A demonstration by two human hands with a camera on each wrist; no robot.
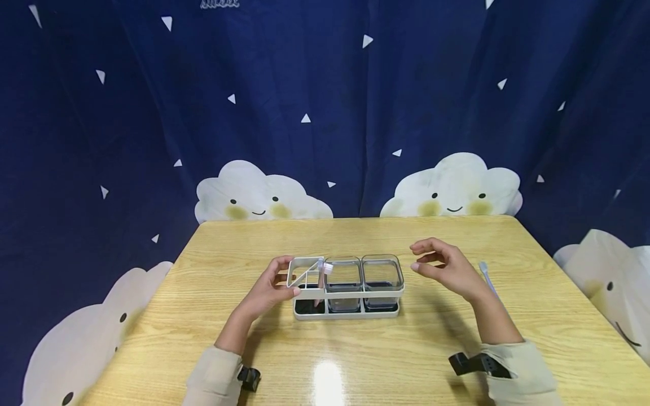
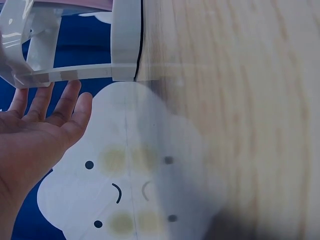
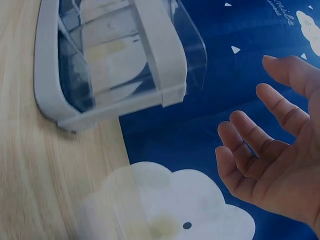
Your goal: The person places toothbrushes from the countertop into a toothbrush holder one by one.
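A white toothbrush holder [image 1: 363, 294] stands mid-table with two clear cups [image 1: 343, 273] in its middle and right openings. A pink-handled toothbrush [image 1: 321, 285] leans in the divided left compartment, its head up. My left hand [image 1: 271, 287] grips the holder's left end, thumb at the front rail and fingers round the side. In the left wrist view, fingertips [image 2: 72, 90] of that hand meet the holder's side bar. Off the right end hovers my right hand [image 1: 447, 268], fingers loosely bent, holding nothing and apart from the holder, as the right wrist view shows too.
A light blue toothbrush-like stick [image 1: 486, 274] lies on the wooden table [image 1: 244, 242] to the right, partly hidden behind my right forearm. A dark blue curtain [image 1: 325, 141] with clouds hangs behind the table's far edge.
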